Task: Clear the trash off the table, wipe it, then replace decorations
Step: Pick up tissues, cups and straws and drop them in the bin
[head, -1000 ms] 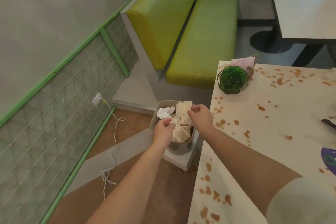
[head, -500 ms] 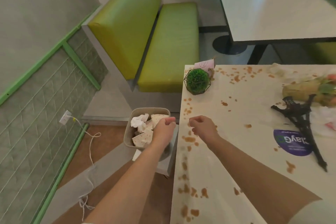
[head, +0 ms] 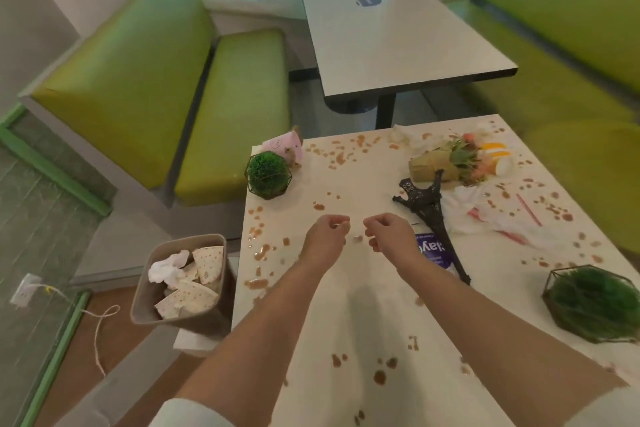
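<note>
Hands (head: 360, 236) above table (head: 346, 315) (trash (head: 485, 215) rightward)

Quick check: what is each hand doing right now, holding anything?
Left hand: fingers loosely curled, holding nothing.
Right hand: fingers loosely curled, holding nothing.

Only 1 view exists, a wide-angle camera on the person's head, looking forward and steeply down along both forearms. The left hand (head: 327, 236) and right hand (head: 389, 236) sit near the frame's centre, close below the lens, over the stained table (head: 363, 315). Left of the hands the view reaches the floor and a trash bin (head: 207, 319); beyond them, a second table (head: 388, 45) and green benches (head: 225, 107), bent by the lens.
</note>
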